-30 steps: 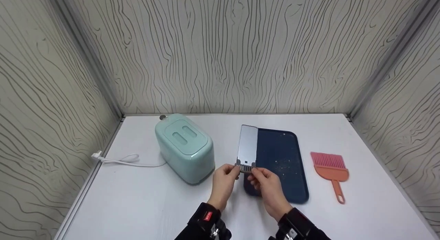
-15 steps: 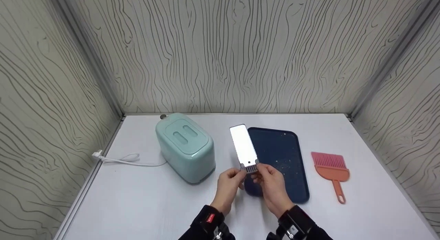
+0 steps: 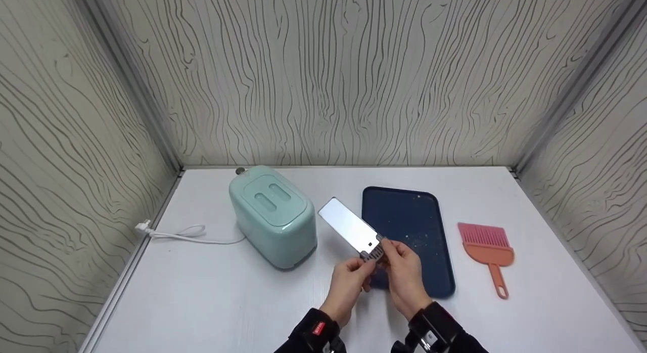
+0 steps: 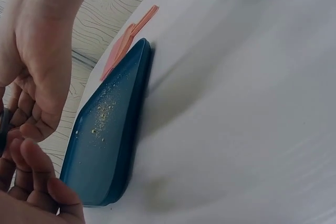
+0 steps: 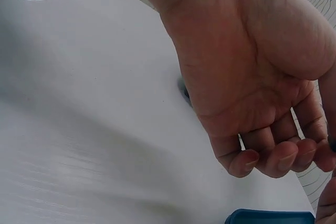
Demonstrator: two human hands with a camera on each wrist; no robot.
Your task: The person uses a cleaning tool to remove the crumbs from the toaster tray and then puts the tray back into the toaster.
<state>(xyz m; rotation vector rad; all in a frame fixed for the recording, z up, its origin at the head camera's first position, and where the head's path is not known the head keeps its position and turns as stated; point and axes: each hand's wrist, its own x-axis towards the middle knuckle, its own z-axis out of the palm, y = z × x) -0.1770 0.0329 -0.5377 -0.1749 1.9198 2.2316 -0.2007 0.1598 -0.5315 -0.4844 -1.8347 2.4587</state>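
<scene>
A toaster's crumb tray (image 3: 349, 224), a long silver plate with a slotted grey end, is held by both hands and slants up to the left in the head view. My left hand (image 3: 349, 286) pinches the near corner of the grey end. Thumb and fingers of my right hand (image 3: 406, 273) grip its right corner. The dark blue tray (image 3: 394, 211) lies on the table, partly behind my right hand. Scattered crumbs (image 4: 102, 114) dot it in the left wrist view. To the left stands a mint-green toaster (image 3: 273, 241).
A pink-bristled brush with an orange handle (image 3: 493, 257) lies right of the blue tray. The toaster's white cord and plug (image 3: 172, 236) stretch across the left of the white table (image 3: 202, 302). Patterned walls (image 3: 323, 80) enclose the back and sides.
The crumb tray has swung anticlockwise in the head view, from nearly straight ahead to pointing up-left. My left hand has shifted right and nearer, still gripping it, and more of the blue tray shows.
</scene>
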